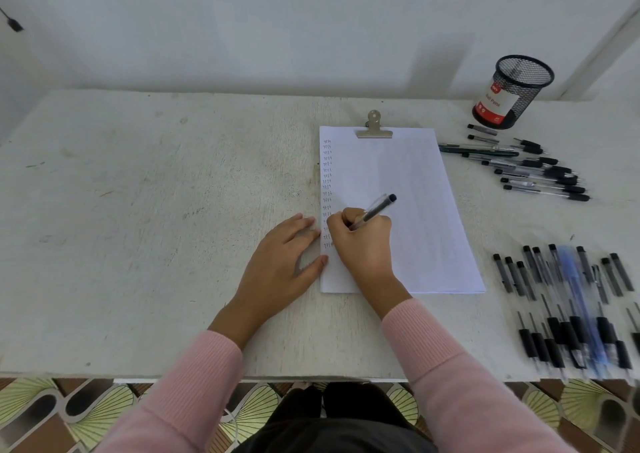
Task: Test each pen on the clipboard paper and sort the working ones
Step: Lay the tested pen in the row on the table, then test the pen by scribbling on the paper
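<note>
White worn table (173, 210) against pale wall; clipboard paper (408, 210) at centre under metal clip (374, 130); right hand (360, 241) pinches pen (373, 211), tip at left margin marks; left hand (280, 265) flat, fingers spread, at the paper's left edge; pen row (530, 168) far right beside mesh cup (512, 92); bigger pen pile (571, 307) near right.

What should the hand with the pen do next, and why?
Probably lift the clear black-ended pen a little off the white clipboard paper. The right hand grips it at the bottom of the column of ink marks and hides the tip, so lifting would show whether this pen wrote.
</note>
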